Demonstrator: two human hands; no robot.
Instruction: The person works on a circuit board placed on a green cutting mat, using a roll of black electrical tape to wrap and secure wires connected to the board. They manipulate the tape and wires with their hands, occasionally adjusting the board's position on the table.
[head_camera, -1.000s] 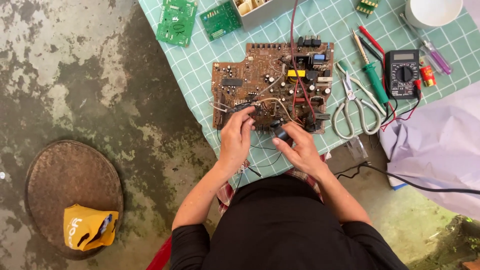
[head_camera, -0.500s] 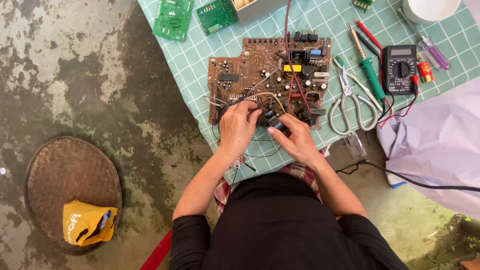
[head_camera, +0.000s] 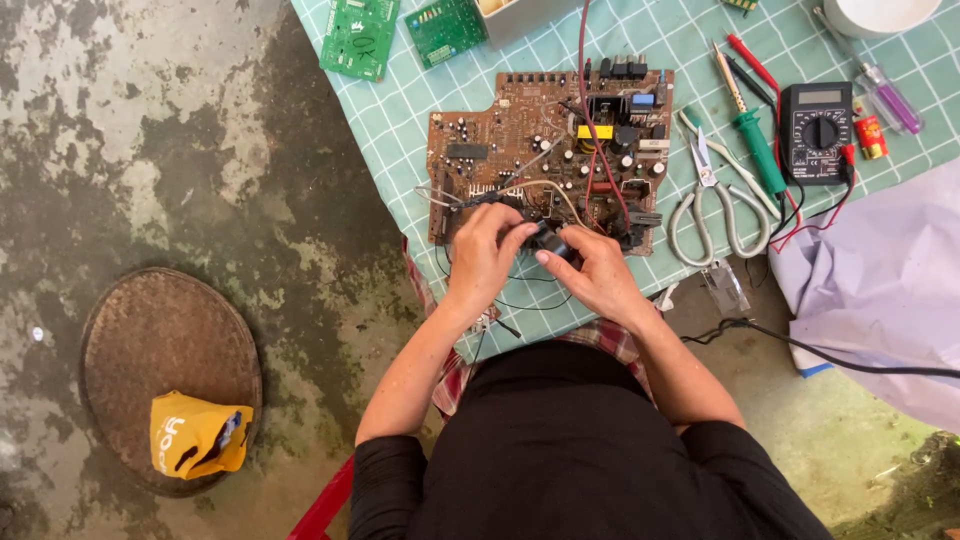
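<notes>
Both hands have drawn closer together since half a second ago, and they now meet over the near edge of the brown circuit board (head_camera: 545, 140). Left hand (head_camera: 487, 255) and right hand (head_camera: 598, 275) pinch one small black part (head_camera: 548, 240) between them; left fingers (head_camera: 520, 232) curl onto it from nine o'clock, right fingers (head_camera: 548, 258) press it from about four o'clock. Each hand is narrowly closed on that part, which sits at the board's six o'clock edge, just over the green checked mat (head_camera: 420, 120). Thin white and black wires (head_camera: 470, 197) run from the board under the left knuckles.

At three o'clock from the board lie white-handled scissors (head_camera: 712, 205), then a green-handled soldering iron (head_camera: 752, 140) and a black meter (head_camera: 817, 130) with red leads. Two green boards (head_camera: 360, 38) lie at eleven o'clock. Down on the concrete floor (head_camera: 150, 150) at eight o'clock sits a round woven tray (head_camera: 150, 350) with a yellow cloth (head_camera: 195, 435) on it.
</notes>
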